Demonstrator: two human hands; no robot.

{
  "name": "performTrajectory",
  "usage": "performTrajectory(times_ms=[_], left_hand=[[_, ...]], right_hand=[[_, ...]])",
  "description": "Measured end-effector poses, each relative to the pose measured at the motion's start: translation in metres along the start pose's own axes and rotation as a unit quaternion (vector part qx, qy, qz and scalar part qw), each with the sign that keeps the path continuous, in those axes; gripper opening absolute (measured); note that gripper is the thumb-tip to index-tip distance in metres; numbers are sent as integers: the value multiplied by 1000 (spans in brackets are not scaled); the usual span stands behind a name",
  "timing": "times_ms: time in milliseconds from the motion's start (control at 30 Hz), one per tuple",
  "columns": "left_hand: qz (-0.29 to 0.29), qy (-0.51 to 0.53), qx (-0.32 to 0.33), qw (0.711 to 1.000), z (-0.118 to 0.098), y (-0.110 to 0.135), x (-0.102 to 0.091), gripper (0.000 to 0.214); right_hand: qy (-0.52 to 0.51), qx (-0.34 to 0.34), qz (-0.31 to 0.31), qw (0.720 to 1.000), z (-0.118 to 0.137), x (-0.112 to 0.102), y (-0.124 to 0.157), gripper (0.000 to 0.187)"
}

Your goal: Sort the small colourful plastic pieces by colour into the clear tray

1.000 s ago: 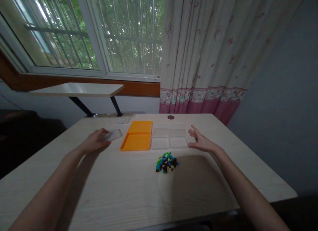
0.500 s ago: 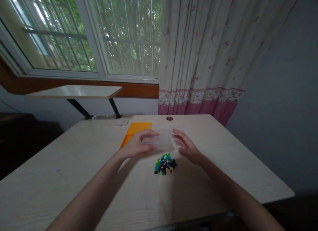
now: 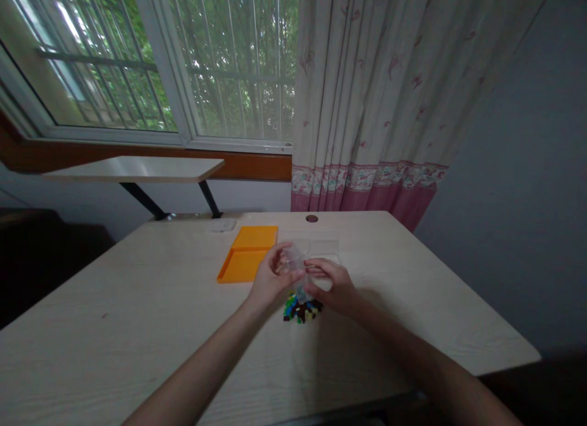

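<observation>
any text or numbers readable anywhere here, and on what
None: no word, number or sign can be read.
The clear tray held by the left hand and right hand, the orange tray and the coloured blocks show no print.
The curtain bears only a flower pattern.
The small white thing behind the orange tray is too small to tell.

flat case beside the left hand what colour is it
The flat case is plain orange; the head view shows it.

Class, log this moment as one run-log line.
left hand: holds clear plastic tray | right hand: holds it too | below hands: pile of small coloured blocks | beside: orange tray on table
</observation>
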State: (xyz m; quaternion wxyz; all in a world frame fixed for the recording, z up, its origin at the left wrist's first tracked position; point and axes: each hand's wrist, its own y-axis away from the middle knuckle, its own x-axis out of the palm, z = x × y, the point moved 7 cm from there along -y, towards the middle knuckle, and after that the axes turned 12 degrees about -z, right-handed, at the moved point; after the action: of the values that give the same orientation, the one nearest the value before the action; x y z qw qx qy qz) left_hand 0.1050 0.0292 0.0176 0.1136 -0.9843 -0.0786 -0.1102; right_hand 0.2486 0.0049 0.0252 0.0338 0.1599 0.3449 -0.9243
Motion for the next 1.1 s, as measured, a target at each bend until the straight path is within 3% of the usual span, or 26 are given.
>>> performTrajectory(times_ms=[300, 533, 700, 867, 1000, 1100], left_hand=[[34, -136, 67, 988, -16, 9, 10, 61], [70, -123, 123, 982, -16, 6, 9, 63], [89, -98, 106, 986, -13, 3, 11, 64], [81, -91, 99, 988, -15, 3, 9, 63], [113, -41, 78, 990, -19, 3, 4, 65], [147, 8, 45, 988, -17, 1, -1, 68]], right_hand=[[4, 32, 48, 998, 1, 11, 11, 49], [131, -13, 69, 989, 1, 11, 10, 56], [188, -55, 74, 978, 3, 15, 11, 57], [222, -35, 61, 972, -3, 12, 10, 53], [154, -13, -6, 988, -8, -8, 5, 44], [24, 56, -31, 998, -21, -21, -2, 38]])
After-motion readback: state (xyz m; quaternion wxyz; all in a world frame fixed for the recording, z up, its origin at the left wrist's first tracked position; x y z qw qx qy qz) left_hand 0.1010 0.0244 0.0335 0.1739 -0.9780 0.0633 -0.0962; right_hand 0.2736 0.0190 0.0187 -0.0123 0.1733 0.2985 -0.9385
